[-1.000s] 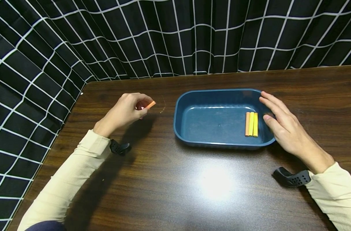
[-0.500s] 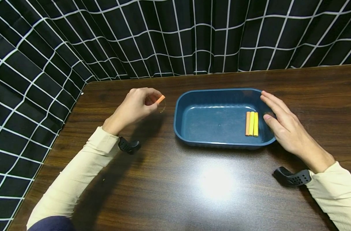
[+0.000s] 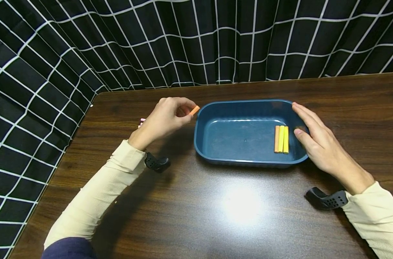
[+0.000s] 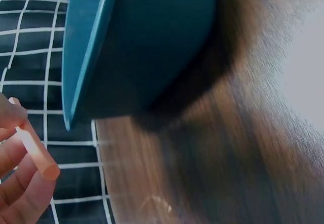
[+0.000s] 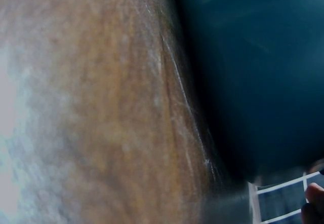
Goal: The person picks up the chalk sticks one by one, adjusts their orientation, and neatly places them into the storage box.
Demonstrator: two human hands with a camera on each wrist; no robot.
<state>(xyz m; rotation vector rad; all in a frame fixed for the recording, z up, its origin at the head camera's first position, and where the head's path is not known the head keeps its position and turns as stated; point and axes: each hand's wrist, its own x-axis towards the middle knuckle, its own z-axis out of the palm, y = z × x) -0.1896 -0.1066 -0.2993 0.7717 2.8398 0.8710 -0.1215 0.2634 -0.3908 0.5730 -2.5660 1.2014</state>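
My left hand (image 3: 167,117) pinches an orange chalk stick (image 3: 194,110) just beside the left end of a blue plastic bin (image 3: 245,160). In the left wrist view, thumb and fingers hold the chalk near one end, its round tip pointing out. Three chalk sticks lie side by side at the bin's right: an orange one (image 3: 277,139) and two yellow ones (image 3: 283,139). My right hand (image 3: 322,145) rests on the bin's right rim with its fingers extended. Some pink chalk (image 3: 142,119) lies on the table, mostly hidden behind my left hand.
The dark wood table (image 3: 196,223) carries a bright glare spot in front of the bin. A black curtain with white grid lines (image 3: 215,43) hangs along the back and left edges. Small pale crumbs dot the table at the left.
My left hand has moved right with the orange chalk, up to the bin's left rim. Pink chalk has come into view behind it. The right hand and bin have stayed put.
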